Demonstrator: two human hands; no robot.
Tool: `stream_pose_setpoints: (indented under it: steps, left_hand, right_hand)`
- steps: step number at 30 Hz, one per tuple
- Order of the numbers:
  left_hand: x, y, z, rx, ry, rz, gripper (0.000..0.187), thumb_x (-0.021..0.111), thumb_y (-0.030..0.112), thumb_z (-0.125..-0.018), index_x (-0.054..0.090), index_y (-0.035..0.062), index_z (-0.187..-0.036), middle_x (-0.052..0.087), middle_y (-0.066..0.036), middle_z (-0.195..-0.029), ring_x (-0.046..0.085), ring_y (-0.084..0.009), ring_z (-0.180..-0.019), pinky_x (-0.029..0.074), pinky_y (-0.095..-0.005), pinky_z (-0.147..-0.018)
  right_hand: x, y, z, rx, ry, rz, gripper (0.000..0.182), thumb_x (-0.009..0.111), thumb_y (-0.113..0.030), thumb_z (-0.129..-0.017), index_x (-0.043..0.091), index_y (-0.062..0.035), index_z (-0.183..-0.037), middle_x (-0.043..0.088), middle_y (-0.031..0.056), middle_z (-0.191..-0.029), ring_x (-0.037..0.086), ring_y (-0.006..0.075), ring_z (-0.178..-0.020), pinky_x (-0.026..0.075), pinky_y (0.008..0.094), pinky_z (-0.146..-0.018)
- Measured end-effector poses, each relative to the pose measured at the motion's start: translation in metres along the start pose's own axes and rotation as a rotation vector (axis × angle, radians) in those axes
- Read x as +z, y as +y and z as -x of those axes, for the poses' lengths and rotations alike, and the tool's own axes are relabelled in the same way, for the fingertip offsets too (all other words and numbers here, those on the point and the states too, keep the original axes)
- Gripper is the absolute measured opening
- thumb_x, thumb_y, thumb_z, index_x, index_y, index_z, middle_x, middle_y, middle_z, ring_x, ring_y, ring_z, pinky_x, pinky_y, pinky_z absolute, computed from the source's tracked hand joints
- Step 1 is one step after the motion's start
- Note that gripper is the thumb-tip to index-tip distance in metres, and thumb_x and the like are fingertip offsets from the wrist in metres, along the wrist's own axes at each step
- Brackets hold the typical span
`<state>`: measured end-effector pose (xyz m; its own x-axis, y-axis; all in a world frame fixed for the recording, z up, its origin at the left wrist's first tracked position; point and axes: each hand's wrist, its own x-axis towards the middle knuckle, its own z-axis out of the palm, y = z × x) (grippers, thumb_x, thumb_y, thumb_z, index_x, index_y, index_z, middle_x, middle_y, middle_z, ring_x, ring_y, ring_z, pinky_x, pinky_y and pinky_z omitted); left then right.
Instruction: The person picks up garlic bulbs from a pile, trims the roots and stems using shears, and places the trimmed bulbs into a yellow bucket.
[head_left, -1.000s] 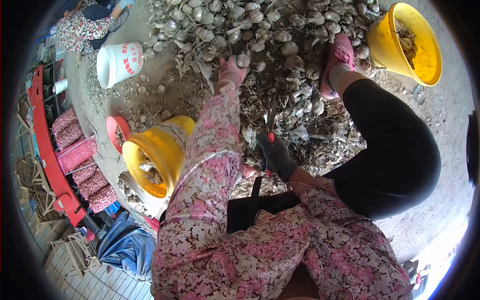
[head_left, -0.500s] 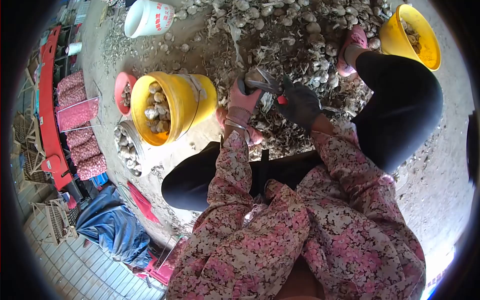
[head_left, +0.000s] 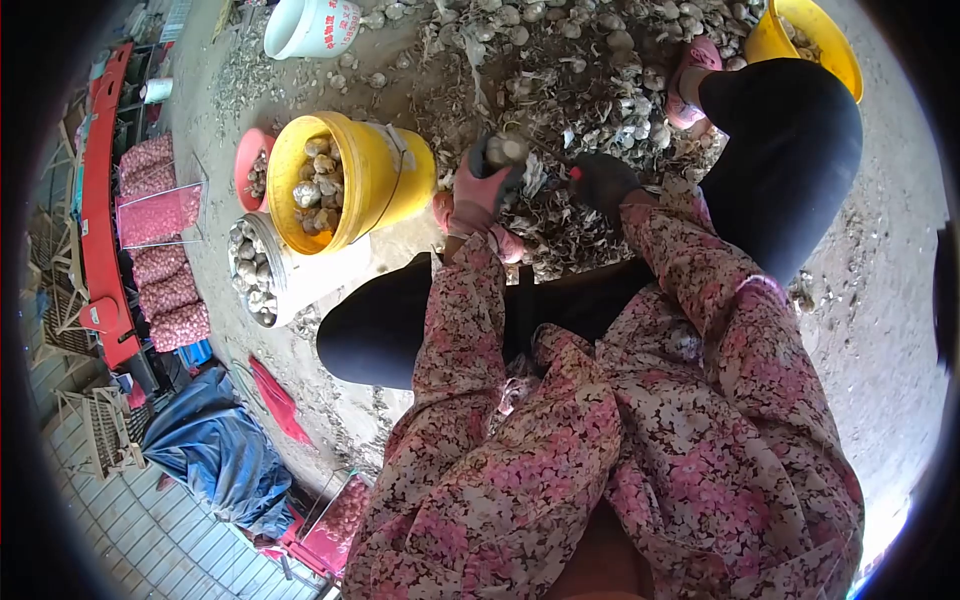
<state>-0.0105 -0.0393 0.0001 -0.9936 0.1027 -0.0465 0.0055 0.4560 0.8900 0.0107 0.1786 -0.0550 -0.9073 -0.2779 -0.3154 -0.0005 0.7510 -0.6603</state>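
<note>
My left hand point(head_left: 482, 185), in a pink and dark glove, is closed around a garlic bulb point(head_left: 506, 150) with its round face turned up. To its right, my right hand point(head_left: 604, 182), in a dark glove, is wrapped round shears; a bit of red handle point(head_left: 576, 173) shows at its fingers. The blades are dim and blurred, pointing toward the bulb. Beneath and beyond both hands lies a heap of garlic with dry stems point(head_left: 610, 110). Left of my left hand stands a yellow bucket point(head_left: 385, 185) with garlic bulbs in it.
A white bucket point(head_left: 290, 30) lies tilted at the top. A pink bowl point(head_left: 247, 165) and a pale bucket of garlic point(head_left: 283, 275) flank the yellow one. Another yellow bucket point(head_left: 845, 60) stands at upper right. Red net sacks point(head_left: 165, 265) and a blue tarp point(head_left: 220, 450) are at left.
The shears have come away from the bulb and my right hand is a little farther right. The bulb's round face now shows more fully in my left hand. The view has shifted slightly.
</note>
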Motion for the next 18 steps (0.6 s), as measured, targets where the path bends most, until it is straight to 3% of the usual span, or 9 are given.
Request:
stream_pose_setpoints:
  steps: [2,3,4,6,7,10,14,16,18]
  left_hand:
    - [-0.002,0.012,-0.004,-0.179,0.047,0.826,0.036,0.066,0.007,-0.080,0.057,0.0049,-0.115,0.063,-0.007,-0.106,0.060,-0.0181,-0.095,0.050,-0.0301,-0.080]
    - [-0.006,0.007,-0.010,-0.190,0.034,1.040,0.032,0.060,0.006,-0.083,0.057,0.0056,-0.114,0.061,-0.006,-0.107,0.058,-0.0180,-0.092,0.049,-0.0291,-0.080]
    - [-0.006,0.002,-0.013,-0.185,0.036,1.042,0.032,0.060,0.006,-0.083,0.057,0.0056,-0.114,0.061,-0.006,-0.107,0.058,-0.0180,-0.092,0.049,-0.0291,-0.080]
    - [-0.006,0.007,-0.012,-0.118,0.028,1.463,0.026,0.060,0.012,-0.086,0.058,0.0054,-0.111,0.062,-0.005,-0.109,0.061,-0.0175,-0.089,0.049,-0.0312,-0.079]
    - [-0.003,0.010,-0.012,-0.110,-0.032,1.545,0.020,0.057,0.016,-0.088,0.058,0.0059,-0.106,0.062,-0.005,-0.106,0.060,-0.0171,-0.090,0.048,-0.0326,-0.081]
    - [0.003,0.015,-0.012,-0.208,-0.156,1.602,0.017,0.057,0.017,-0.088,0.058,0.0061,-0.101,0.061,-0.002,-0.099,0.057,-0.0154,-0.089,0.047,-0.0285,-0.077]
    - [0.020,0.014,-0.015,-0.290,-0.145,1.345,0.018,0.056,0.021,-0.088,0.058,0.0063,-0.099,0.058,0.001,-0.090,0.054,-0.0119,-0.079,0.044,-0.0233,-0.068]
    - [0.030,0.020,-0.016,-0.312,-0.013,1.195,0.026,0.055,0.030,-0.090,0.058,0.0068,-0.102,0.053,0.004,-0.081,0.049,-0.0087,-0.068,0.040,-0.0213,-0.059]
    - [0.026,0.009,-0.019,-0.362,-0.093,1.289,0.031,0.054,0.034,-0.090,0.057,0.0067,-0.104,0.053,0.003,-0.082,0.049,-0.0089,-0.068,0.040,-0.0216,-0.059]
  right_hand:
    - [0.015,0.003,0.002,-0.045,0.064,-0.069,0.030,0.060,-0.031,-0.084,0.060,-0.0069,-0.102,0.065,0.0173,-0.088,0.063,0.0346,-0.085,0.049,0.0444,-0.074]
    - [0.014,-0.003,0.006,-0.084,0.125,-0.136,0.033,0.060,-0.032,-0.086,0.059,-0.0066,-0.107,0.065,0.0169,-0.088,0.064,0.0334,-0.084,0.049,0.0430,-0.074]
    - [0.015,-0.009,0.013,-0.088,0.126,-0.132,0.033,0.060,-0.032,-0.086,0.059,-0.0066,-0.107,0.065,0.0169,-0.088,0.064,0.0334,-0.084,0.049,0.0430,-0.074]
    - [0.003,-0.040,0.031,0.145,-0.058,-0.712,0.043,0.062,-0.038,-0.086,0.056,-0.0050,-0.114,0.065,0.0156,-0.089,0.064,0.0291,-0.081,0.049,0.0397,-0.073]
    - [0.004,-0.040,0.029,0.044,-0.022,-0.624,0.049,0.064,-0.040,-0.087,0.053,-0.0032,-0.118,0.064,0.0138,-0.089,0.063,0.0251,-0.077,0.049,0.0380,-0.071]
    - [-0.010,-0.054,0.029,-0.003,0.033,-0.621,0.050,0.064,-0.039,-0.086,0.051,-0.0034,-0.120,0.064,0.0147,-0.090,0.064,0.0255,-0.078,0.050,0.0383,-0.072]
    - [-0.022,-0.053,0.022,0.100,-0.066,-0.594,0.052,0.064,-0.039,-0.086,0.048,-0.0044,-0.122,0.063,0.0162,-0.090,0.064,0.0260,-0.083,0.050,0.0382,-0.075]
    - [-0.010,-0.046,0.016,0.085,-0.101,-0.778,0.053,0.063,-0.042,-0.086,0.048,-0.0055,-0.121,0.063,0.0173,-0.091,0.064,0.0278,-0.085,0.050,0.0391,-0.077]
    - [0.007,-0.043,0.012,-0.004,0.006,-0.772,0.052,0.063,-0.043,-0.086,0.049,-0.0058,-0.120,0.063,0.0171,-0.090,0.064,0.0293,-0.083,0.050,0.0397,-0.076]
